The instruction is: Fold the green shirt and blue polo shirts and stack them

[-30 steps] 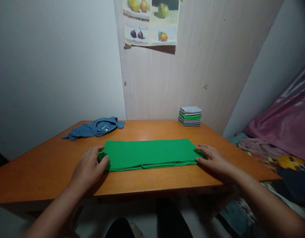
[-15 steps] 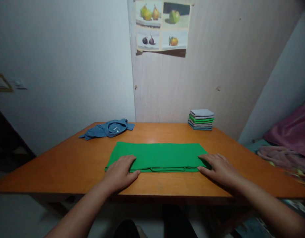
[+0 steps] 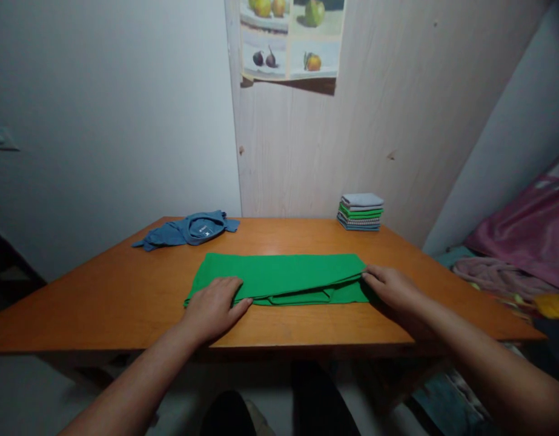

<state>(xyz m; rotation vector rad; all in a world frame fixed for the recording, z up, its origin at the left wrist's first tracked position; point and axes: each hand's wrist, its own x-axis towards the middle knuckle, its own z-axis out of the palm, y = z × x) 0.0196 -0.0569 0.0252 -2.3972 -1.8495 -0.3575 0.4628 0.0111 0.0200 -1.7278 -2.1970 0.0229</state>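
One folded green garment (image 3: pixel 283 272) lies as a long band across the near middle of the wooden table (image 3: pixel 111 297), its long side facing the person. Half a second ago its near edges lay nearly flush; now the upper layer is raised at the right end, and a narrow wedge has opened along the front, showing folded layers inside. The right hand (image 3: pixel 390 290) pinches that raised corner between thumb and fingers, where before it only rested at the end of the fabric. The left hand (image 3: pixel 215 306) lies on the near left corner, palm down, thumb along the front edge and apart from the index finger; whether it grips any layer, I cannot tell. A second ago this hand was at the garment's left end; it had come onto the corner by the next picture and is there now.

Beyond, at the far left of the tabletop, a crumpled blue T-shirt (image 3: pixel 174 235) lies with its neckline showing, unchanged. At the far right stands a neat stack of folded clothes (image 3: pixel 361 212), grey on top with green below, also unchanged. A fruit poster (image 3: pixel 291 39) hangs on the wood-grain panel (image 3: pixel 315 151) behind. Pink fabric (image 3: pixel 524 218) is heaped at the right.
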